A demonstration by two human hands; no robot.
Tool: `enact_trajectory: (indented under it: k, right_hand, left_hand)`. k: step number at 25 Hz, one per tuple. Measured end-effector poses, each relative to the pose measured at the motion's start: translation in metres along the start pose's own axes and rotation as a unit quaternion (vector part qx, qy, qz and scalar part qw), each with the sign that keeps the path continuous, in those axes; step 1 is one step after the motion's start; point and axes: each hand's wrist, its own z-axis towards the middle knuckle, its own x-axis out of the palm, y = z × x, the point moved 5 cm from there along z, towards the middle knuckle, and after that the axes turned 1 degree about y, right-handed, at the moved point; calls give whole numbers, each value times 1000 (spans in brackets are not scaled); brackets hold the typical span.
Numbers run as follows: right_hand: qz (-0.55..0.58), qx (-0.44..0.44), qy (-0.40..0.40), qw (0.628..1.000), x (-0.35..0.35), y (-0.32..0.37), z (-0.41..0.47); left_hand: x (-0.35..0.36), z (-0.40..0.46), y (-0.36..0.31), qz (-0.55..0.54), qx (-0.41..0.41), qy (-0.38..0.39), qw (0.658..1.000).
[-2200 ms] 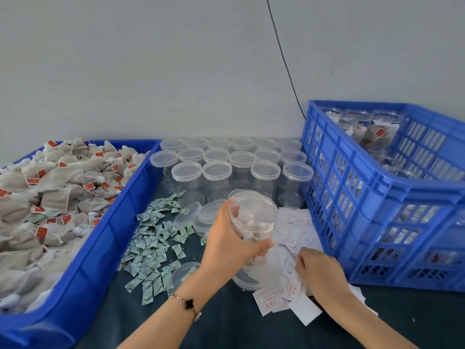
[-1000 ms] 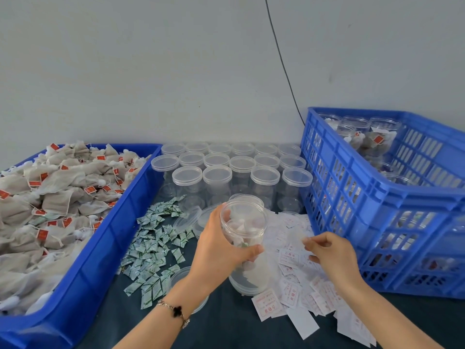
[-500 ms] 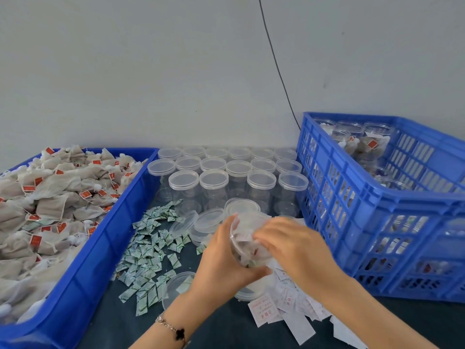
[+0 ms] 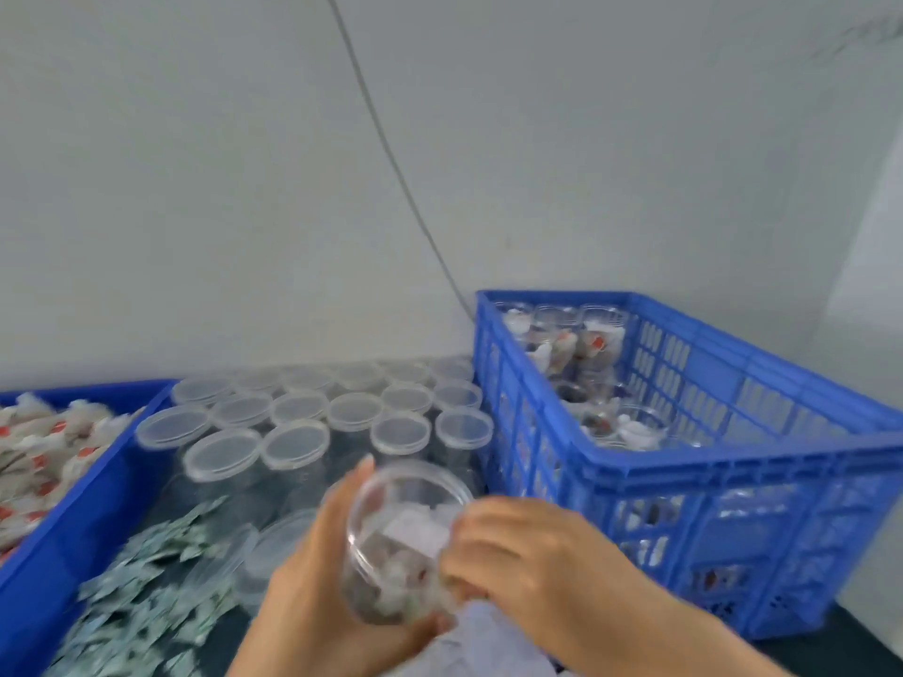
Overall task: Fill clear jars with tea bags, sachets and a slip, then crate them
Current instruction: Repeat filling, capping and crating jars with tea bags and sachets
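While the picture is blurred by motion, the layout reads clearly from left to right; at the far left edge a blue bin (image 4: pixel 73 520) holds a heap of pale tea bags (image 4: pixel 39 447) with red tags; beside it, on the dark table, lies a scatter of small green sachets (image 4: pixel 146 593); behind those stand rows of empty clear jars with lids (image 4: pixel 293 422). Near the middle, the left hand (image 4: pixel 312 603) is wrapped around an open clear jar (image 4: pixel 400 544), tilted toward the viewer, with tea bags and a white slip (image 4: pixel 415 530) visible inside; the right hand (image 4: pixel 527 559) rests at the jar's right side with fingers curled against the mouth, apparently tucking the slip in, though whether it pinches anything cannot be told. To the right sits a blue crate (image 4: pixel 733 461) already holding several filled jars. The filling step looks nearly finished; next the jar would likely need a lid, then a place in the crate.
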Motion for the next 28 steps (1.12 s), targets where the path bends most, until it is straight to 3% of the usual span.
enact_trajectory:
  k: [3, 5, 8, 11, 14, 17, 21, 28]
  right_hand:
    - [-74, 16, -16, 997, -72, -29, 23]
    - [-117, 47, -42, 991, -117, -56, 37]
    - [-189, 133, -34, 972, -159, -108, 49]
    - [-233, 195, 20, 953, -157, -168, 52]
    - [-251, 255, 126, 925, -120, -236, 43]
    - [-177, 341, 189, 904, -85, -306, 24]
    - [-138, 378, 221, 888, -45, -362, 14]
    - [-156, 362, 229, 890, 6, -384, -13]
  left_hand:
    - [-11, 48, -58, -29, 124, -76, 989]
    - [-12, 93, -99, 64, 218, -127, 966]
    - [1, 155, -148, 196, 330, -189, 904]
    - [45, 218, -156, 238, 304, -74, 919]
    - [113, 268, -137, 409, 295, 19, 864]
    - [172, 311, -111, 500, 267, 101, 817]
    - [213, 347, -80, 562, 229, 165, 777]
    - [237, 339, -46, 575, 211, 205, 764]
